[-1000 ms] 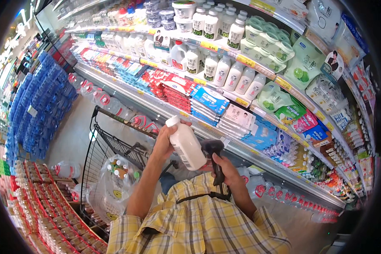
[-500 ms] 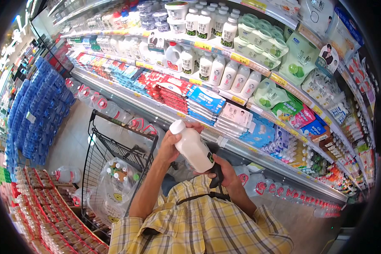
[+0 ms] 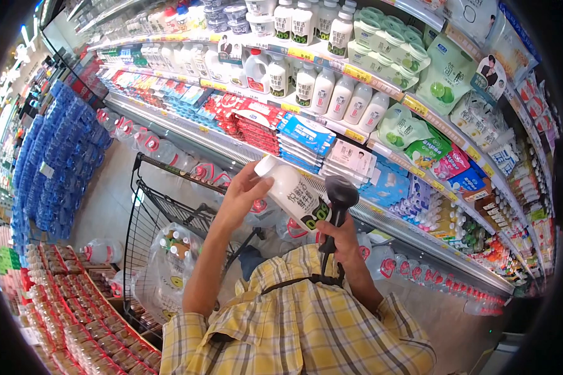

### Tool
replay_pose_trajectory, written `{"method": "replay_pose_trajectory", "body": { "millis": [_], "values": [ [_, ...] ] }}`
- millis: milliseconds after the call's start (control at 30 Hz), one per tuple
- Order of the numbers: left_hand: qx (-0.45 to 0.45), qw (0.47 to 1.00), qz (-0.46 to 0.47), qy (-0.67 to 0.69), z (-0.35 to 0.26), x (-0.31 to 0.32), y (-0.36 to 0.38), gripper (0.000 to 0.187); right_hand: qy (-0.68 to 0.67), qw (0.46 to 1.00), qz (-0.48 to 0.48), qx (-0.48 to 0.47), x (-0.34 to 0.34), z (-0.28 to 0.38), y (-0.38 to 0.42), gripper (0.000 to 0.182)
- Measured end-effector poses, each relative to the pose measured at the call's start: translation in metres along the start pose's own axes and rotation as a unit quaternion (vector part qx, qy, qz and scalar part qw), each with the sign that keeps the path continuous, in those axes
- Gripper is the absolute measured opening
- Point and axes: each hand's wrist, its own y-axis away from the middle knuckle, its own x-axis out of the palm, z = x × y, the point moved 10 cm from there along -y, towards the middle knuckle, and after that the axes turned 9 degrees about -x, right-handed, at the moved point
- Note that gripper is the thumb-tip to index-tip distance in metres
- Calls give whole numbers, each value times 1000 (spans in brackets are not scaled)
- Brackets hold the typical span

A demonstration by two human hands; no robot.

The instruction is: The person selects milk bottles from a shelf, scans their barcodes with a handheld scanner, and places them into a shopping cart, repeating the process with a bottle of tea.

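Observation:
A white milk bottle (image 3: 293,192) with a white cap and black and green print is tilted in front of my chest, its label facing up. My left hand (image 3: 243,195) grips it near the cap. Close to the bottle's base, my right hand (image 3: 339,236) is wrapped round the handle of a black handheld scanner (image 3: 340,195), with its thumb beside the bottle's lower end. The scanner's head points up, and a dark cord or strap runs down from it to my waist.
A black wire shopping cart (image 3: 169,206) with a bagged load of bottles stands at the left. Ahead are chilled shelves (image 3: 306,112) of dairy goods. Water bottles (image 3: 156,147) line the shelf's foot. Blue bottle stacks (image 3: 62,162) and red-edged packs (image 3: 84,312) stand farther left.
The bottle has turned so its printed label shows, and it has risen slightly. The scanner has come up into clear view beside it. My left hand has shifted slightly left and up.

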Motion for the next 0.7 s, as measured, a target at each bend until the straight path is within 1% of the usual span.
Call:
{"method": "replay_pose_trajectory", "body": {
  "millis": [33,67,133,167,233,333,400,467,500,533,567,600,633,667,700],
  "values": [
    [-5,999,-14,-40,-4,1,2,38,17,1000,-10,3,-1,3,1,52],
    [-5,999,-14,-40,-5,2,1,38,35,999,-20,4,-3,5,0,57],
    [-34,998,-46,-39,0,-1,-5,37,57,998,-28,-16,-7,4,-2,57],
    [-30,998,-43,-41,0,0,-8,37,78,996,-38,-36,-9,6,-3,58],
    [-44,995,-71,-57,4,-4,-13,36,80,995,-46,-45,-9,10,-4,59],
    [-36,997,-54,-30,5,1,-20,36,80,994,-47,-53,-12,15,-7,61],
    [-32,996,-59,-54,-5,5,-23,35,60,997,-24,-40,-8,17,-9,61],
    [-8,995,-17,-94,-25,20,-28,33,73,996,-25,-46,-20,11,-15,61],
    [-6,995,-14,-96,-30,21,-34,33,87,995,-23,-47,-24,10,-16,61],
    [48,990,-9,-133,-45,23,-39,30,85,995,-26,-52,-26,12,-15,61],
    [101,980,-5,-170,-61,26,-45,29,49,996,-32,-61,-27,16,-14,54],
    [103,979,-3,-173,-68,26,-55,29,13,997,-38,-70,-28,17,-12,47],
    [140,974,10,-176,-81,27,-64,33,-7,997,-41,-62,-40,7,-12,44],
    [177,968,22,-179,-96,30,-73,39,-9,997,-41,-65,-50,4,-8,44],
    [190,956,16,-224,-108,30,-84,39,23,997,-60,-53,-64,-1,-5,44]
  ]
}}
